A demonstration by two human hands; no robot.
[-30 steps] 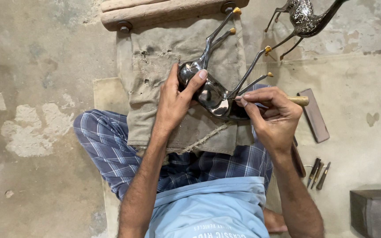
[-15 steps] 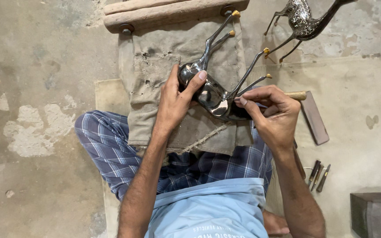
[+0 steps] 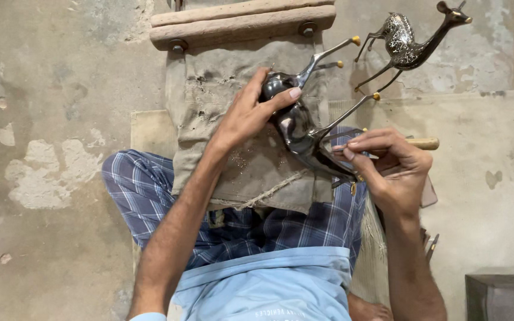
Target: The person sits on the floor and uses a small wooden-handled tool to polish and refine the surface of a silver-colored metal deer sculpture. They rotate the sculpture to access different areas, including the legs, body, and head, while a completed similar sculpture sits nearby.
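A shiny dark metal deer figure (image 3: pixel 302 129) with thin legs tipped in brass lies on its side on a dusty grey cloth (image 3: pixel 227 101) over my lap. My left hand (image 3: pixel 246 114) grips the figure's rump end, thumb on top. My right hand (image 3: pixel 388 166) holds a slim tool with a wooden handle (image 3: pixel 422 143), its tip pressed against the figure's body near the front legs.
A second, engraved metal deer (image 3: pixel 408 44) lies on the floor at the upper right. A wooden bar (image 3: pixel 242 21) with bolts holds the cloth at the top. A dark box (image 3: pixel 502 296) stands at the lower right; small tools (image 3: pixel 431 246) lie beside my right forearm.
My right hand has shifted slightly along the figure with the tool. My left hand keeps its grip on the figure.
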